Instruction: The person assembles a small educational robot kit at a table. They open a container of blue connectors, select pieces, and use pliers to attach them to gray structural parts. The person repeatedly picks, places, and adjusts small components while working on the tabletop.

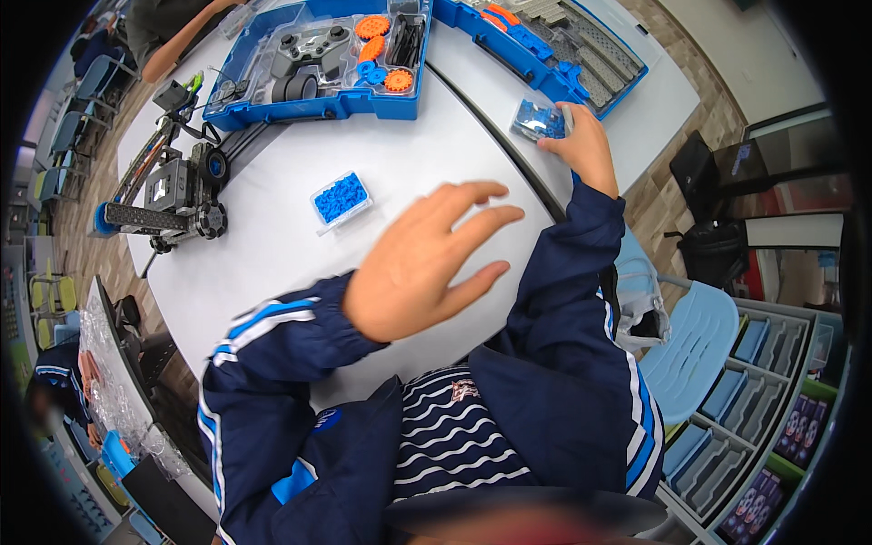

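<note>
Between the thumb and fingers of my right hand (586,150) is a small clear box of blue parts (538,121), at the right of the white table beside the blue case. My left hand (431,254) hovers over the middle of the table, fingers spread and holding nothing. Left of it stands an open clear box of small blue pieces (341,199). Farther left is a wheeled robot model (173,186) with a long arm and dark wheels.
At the back lies a blue case (263,113) with a game controller (309,50) and orange gears (372,27). Another blue case (509,59) holds grey beams. A dark seam crosses the white table (454,127). Another person's arm (177,45) reaches in at the upper left. A blue chair (695,350) stands right.
</note>
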### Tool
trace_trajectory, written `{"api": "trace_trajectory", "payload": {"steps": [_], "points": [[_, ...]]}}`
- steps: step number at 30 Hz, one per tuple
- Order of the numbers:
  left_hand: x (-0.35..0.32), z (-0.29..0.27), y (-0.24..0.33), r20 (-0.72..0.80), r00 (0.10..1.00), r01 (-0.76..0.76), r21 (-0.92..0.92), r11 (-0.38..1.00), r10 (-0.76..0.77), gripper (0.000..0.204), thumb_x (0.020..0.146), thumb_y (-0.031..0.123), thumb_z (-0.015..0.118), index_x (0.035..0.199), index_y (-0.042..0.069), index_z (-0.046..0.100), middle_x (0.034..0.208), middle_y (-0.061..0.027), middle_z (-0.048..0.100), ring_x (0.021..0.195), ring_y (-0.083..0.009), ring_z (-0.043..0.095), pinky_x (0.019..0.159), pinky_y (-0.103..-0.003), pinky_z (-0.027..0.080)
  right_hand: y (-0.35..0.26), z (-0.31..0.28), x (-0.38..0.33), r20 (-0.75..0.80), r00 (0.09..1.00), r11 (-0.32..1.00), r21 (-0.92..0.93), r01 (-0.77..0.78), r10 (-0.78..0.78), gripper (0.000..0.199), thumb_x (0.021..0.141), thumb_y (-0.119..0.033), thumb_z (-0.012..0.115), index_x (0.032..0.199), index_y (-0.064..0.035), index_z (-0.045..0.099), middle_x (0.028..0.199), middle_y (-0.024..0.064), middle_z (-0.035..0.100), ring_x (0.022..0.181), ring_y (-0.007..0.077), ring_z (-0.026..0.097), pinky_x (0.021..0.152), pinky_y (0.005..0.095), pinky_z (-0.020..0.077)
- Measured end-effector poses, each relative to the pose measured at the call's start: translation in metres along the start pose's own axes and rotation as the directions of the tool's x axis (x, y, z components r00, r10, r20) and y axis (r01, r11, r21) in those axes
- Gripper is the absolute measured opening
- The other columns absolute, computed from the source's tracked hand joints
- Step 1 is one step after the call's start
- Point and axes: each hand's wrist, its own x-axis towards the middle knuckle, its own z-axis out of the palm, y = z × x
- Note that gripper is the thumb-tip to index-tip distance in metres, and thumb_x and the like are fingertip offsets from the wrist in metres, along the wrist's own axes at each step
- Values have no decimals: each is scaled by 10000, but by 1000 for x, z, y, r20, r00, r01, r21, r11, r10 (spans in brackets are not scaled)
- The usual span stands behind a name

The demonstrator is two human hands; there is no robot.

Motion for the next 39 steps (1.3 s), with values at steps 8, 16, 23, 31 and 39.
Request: {"api": "trace_trajectory", "payload": {"steps": [8, 16, 23, 31, 39], "points": [[-9, 95, -76, -207, 917, 252, -358, 899, -340, 449, 899, 18, 656, 1335, 42, 553, 1260, -123, 613, 1001, -203, 660, 778, -312, 515, -26, -7, -12, -54, 997, 997, 58, 60, -57, 655, 590, -90, 916, 1187, -49, 650, 1222, 106, 655, 1129, 333, 637, 951, 397, 510], [-10, 114, -98, -241, 896, 262, -394, 881, -374, 481, 892, -15, 637, 1356, 43, 526, 1238, -103, 618, 895, -165, 666, 698, -280, 493, -39, -4, -16, -125, 973, 963, 162, 213, -194, 643, 607, -45, 890, 1199, -24, 640, 1223, 137, 651, 1152, 342, 625, 982, 385, 492], [-12, 112, -96, -289, 889, 231, -386, 893, -355, 602, 888, -15, 645, 1443, 32, 413, 1305, -126, 540, 887, -150, 665, 675, -285, 506, -61, 4, -15, 10, 968, 920, 313, 236, -252, 618, 640, -61, 881, 1203, 1, 635, 1197, 164, 655, 1131, 324, 638, 978, 369, 490], [-11, 112, -99, -336, 808, 279, -505, 816, -484, 710, 904, -12, 644, 1508, -6, 271, 1430, -205, 341, 986, -218, 676, 725, -271, 594, -75, 16, -15, 118, 916, 874, 367, 319, -384, 614, 647, -106, 898, 1203, -4, 659, 1213, 161, 658, 1115, 344, 647, 941, 387, 511], [-22, 114, -89, -381, 809, 258, -454, 853, -448, 739, 883, -32, 652, 1519, 12, 280, 1512, -207, 273, 1075, -242, 642, 811, -308, 576, -86, 27, -15, 148, 913, 873, 386, 300, -379, 585, 694, -138, 896, 1222, -38, 666, 1230, 149, 659, 1106, 334, 657, 926, 389, 519]]}}
